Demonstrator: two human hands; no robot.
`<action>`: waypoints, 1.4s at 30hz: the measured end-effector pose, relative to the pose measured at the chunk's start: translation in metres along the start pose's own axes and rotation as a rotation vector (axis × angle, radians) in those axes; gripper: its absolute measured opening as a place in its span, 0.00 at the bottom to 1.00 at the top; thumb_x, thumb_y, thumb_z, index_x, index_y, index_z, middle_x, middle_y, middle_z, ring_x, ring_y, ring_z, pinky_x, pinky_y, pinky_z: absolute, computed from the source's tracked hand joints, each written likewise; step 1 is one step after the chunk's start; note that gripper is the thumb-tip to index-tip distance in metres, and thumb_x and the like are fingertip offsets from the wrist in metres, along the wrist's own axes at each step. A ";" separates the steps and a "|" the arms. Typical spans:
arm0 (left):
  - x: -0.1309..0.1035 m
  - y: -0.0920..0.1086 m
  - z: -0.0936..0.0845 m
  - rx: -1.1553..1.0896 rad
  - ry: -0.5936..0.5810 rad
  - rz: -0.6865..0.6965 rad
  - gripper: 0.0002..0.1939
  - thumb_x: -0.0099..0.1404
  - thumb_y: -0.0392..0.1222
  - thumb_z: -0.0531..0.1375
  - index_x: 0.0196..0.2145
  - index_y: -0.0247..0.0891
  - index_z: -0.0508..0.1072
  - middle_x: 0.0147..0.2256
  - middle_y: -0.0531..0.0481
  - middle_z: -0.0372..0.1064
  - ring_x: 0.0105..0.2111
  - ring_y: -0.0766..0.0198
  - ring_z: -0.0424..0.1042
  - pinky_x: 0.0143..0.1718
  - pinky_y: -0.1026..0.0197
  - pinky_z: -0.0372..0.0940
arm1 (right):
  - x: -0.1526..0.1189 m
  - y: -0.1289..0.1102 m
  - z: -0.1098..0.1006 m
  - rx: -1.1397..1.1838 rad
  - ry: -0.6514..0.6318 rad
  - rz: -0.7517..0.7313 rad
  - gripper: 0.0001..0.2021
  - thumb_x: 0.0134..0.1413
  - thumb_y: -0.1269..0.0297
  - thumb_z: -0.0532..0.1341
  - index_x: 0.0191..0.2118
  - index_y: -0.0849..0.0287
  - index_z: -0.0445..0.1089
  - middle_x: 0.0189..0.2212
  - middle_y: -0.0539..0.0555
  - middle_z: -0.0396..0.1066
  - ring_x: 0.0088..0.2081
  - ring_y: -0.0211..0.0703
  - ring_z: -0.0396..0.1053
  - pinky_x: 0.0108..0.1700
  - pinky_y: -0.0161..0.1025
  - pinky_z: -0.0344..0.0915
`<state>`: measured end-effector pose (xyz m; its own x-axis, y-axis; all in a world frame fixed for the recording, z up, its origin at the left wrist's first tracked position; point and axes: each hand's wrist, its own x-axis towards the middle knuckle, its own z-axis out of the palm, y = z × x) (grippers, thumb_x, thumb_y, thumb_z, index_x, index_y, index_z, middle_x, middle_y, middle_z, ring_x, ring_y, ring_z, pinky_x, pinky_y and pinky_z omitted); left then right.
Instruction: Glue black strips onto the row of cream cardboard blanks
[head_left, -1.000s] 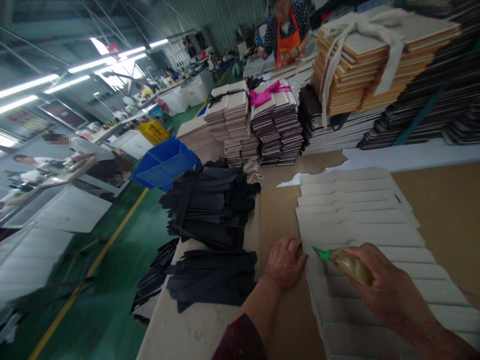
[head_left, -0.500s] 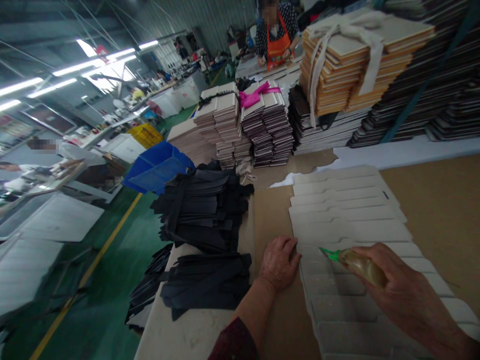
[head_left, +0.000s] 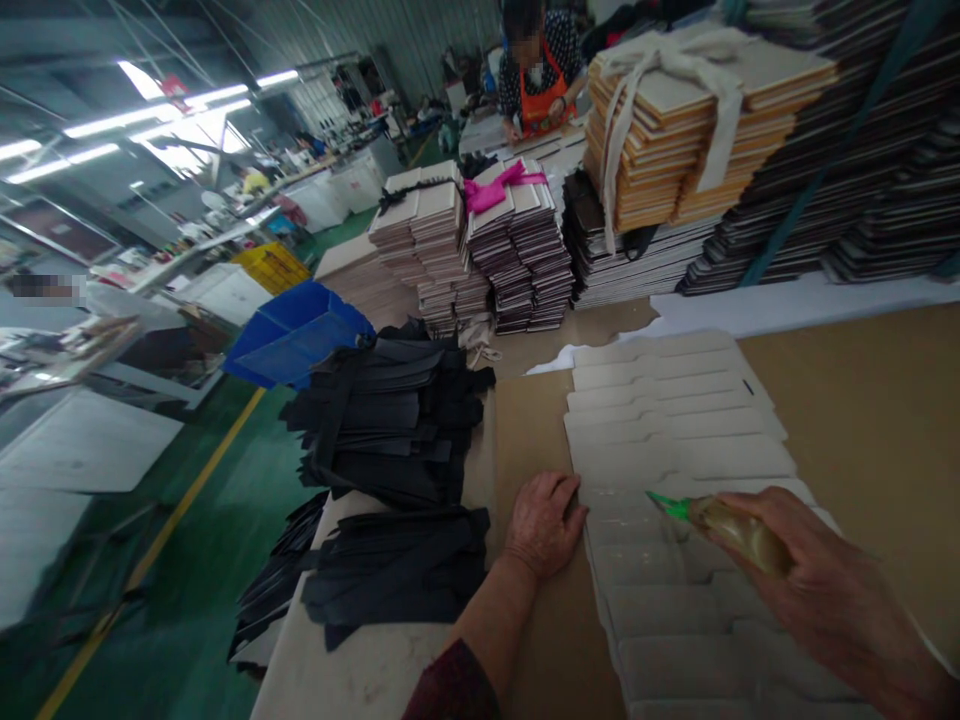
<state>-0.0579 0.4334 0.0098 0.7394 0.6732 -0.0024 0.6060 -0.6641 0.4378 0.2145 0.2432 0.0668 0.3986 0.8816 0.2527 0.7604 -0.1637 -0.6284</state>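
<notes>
My right hand (head_left: 832, 590) is wrapped around a squeeze glue bottle (head_left: 739, 532) filled with something amber. Its green nozzle points left, just above a row of overlapping pale flat pieces (head_left: 694, 455). Faint shiny marks show on the pieces left of the nozzle. Flat on the brown board, my left hand (head_left: 546, 525) lies with its fingertips at the left edge of the row. Its fingers are slightly bent and hold nothing. Whether the nozzle tip touches a piece I cannot tell.
Piles of black strips (head_left: 401, 560) lie left of my left arm. Behind them stands a blue crate (head_left: 300, 330). Tied stacks of panels (head_left: 517, 260) line the far side, with an orange-edged bundle (head_left: 675, 140) on top. A person in an orange apron (head_left: 544, 95) works beyond.
The glue bottle has moved a little to the right across the pieces. My left hand keeps its place at their edge. The whole view has shifted slightly.
</notes>
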 end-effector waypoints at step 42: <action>-0.001 -0.016 0.006 0.105 0.175 0.149 0.21 0.81 0.42 0.65 0.67 0.39 0.81 0.56 0.38 0.82 0.57 0.48 0.83 0.63 0.44 0.81 | -0.017 0.045 -0.054 -0.036 0.120 0.357 0.24 0.63 0.31 0.66 0.48 0.44 0.83 0.44 0.52 0.87 0.41 0.60 0.87 0.42 0.53 0.79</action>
<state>-0.0668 0.4412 -0.0022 0.7663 0.6054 0.2152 0.5282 -0.7843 0.3255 0.2697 0.1966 0.0738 0.6975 0.7083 0.1084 0.5796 -0.4687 -0.6666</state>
